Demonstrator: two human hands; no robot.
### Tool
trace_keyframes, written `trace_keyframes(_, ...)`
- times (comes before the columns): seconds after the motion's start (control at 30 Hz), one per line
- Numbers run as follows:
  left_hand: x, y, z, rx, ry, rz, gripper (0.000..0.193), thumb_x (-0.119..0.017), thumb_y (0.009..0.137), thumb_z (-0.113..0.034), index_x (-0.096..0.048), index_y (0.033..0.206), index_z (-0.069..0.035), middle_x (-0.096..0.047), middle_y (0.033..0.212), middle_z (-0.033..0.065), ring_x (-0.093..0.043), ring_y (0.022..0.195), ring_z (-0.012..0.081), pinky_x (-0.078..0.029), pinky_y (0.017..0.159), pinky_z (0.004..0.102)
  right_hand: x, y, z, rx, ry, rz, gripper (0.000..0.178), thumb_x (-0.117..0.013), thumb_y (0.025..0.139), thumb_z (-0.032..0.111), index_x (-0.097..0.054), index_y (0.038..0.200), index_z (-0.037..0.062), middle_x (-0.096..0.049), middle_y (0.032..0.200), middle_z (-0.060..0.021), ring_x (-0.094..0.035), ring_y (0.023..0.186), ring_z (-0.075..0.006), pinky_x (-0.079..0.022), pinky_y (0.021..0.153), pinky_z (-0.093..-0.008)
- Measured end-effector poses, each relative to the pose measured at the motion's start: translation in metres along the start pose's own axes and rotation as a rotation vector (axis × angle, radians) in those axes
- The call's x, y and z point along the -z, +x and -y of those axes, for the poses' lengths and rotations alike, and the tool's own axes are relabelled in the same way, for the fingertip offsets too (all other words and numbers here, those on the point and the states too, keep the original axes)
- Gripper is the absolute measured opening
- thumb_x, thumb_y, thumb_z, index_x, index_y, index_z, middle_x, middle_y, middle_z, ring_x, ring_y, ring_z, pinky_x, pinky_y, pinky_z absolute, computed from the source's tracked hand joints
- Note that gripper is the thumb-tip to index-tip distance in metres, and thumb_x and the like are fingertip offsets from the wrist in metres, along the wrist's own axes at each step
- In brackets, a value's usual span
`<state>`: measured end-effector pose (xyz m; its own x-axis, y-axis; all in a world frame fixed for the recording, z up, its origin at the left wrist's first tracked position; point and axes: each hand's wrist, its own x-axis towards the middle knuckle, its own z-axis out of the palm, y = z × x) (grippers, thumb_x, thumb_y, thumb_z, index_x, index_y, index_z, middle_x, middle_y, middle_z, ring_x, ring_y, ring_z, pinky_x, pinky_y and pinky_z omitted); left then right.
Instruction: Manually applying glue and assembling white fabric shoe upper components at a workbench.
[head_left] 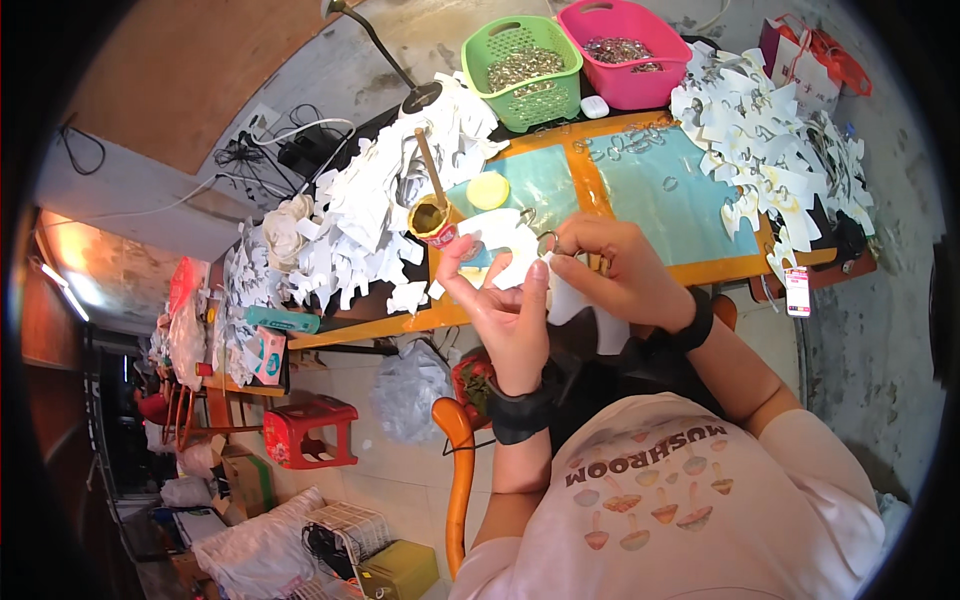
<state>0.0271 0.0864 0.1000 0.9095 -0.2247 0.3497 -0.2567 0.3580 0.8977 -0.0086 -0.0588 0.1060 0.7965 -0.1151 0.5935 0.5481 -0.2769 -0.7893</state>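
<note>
My left hand (pixel 512 325) is closed, thumb and fingers pinching a white cut-out piece (pixel 508 243) above the table's near edge. My right hand (pixel 622 268) meets it, its thumb and forefinger pinching a small metal ring (pixel 547 241) at the edge of the white piece. Whether the piece is wrapped around the ring is too small to tell. A second metal ring (pixel 528 217) shows at the piece's far side. Close to my left fingers stands a small pot (pixel 437 235) with a stick (pixel 430 165) in it. Beyond lies a round yellow lid (pixel 488 190).
White cut-outs (pixel 370 200) are heaped at left; pieces with rings (pixel 750 140) are piled at right. Loose rings (pixel 625 145) lie on the blue mat (pixel 700 210). A green basket (pixel 522 110) and a pink basket (pixel 655 95) hold metal parts. A red stool (pixel 312 430) stands below.
</note>
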Motion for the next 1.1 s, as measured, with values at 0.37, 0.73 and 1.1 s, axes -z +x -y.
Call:
trace_keyframes(0.37, -0.002, -0.001, -0.011, 0.099, -0.205, 0.065, 0.065, -0.064, 0.088, 0.008, -0.028, 0.138, -0.013, -0.06, 0.111, 0.0145, -0.061, 0.086, 0.0083, -0.046, 0.064, 0.0165, 0.01, -0.001, 0.014, 0.075, -0.025, 0.105, 0.011, -0.065, 0.086, -0.001, -0.054, 0.085, -0.0016, -0.06, 0.089, -0.0138, -0.061, 0.081, -0.0287, -0.049, 0.071, -0.0352)
trace_keyframes(0.73, -0.01, -0.004, 0.013, 0.148, -0.448, 0.081, 0.057, -0.06, 0.092, 0.004, -0.031, 0.137, -0.018, -0.061, 0.108, 0.0108, -0.062, 0.085, 0.0115, -0.047, 0.065, 0.0194, 0.021, -0.018, -0.021, -0.302, 0.47, 0.085, 0.019, -0.062, 0.096, 0.017, -0.062, 0.107, 0.0014, -0.059, 0.107, -0.0029, -0.057, 0.095, -0.0137, -0.05, 0.076, -0.0298)
trace_keyframes(1.1, -0.007, -0.004, 0.033, 0.09, -0.392, -0.062, 0.036, -0.054, 0.103, -0.012, -0.036, 0.133, -0.016, -0.059, 0.117, 0.0133, -0.064, 0.1, 0.0215, -0.054, 0.085, 0.0351, 0.032, -0.021, -0.013, -0.483, 0.364, 0.169, 0.03, -0.055, 0.103, 0.025, -0.07, 0.099, -0.0006, -0.069, 0.09, -0.0015, -0.06, 0.08, -0.0066, -0.049, 0.071, -0.0244)
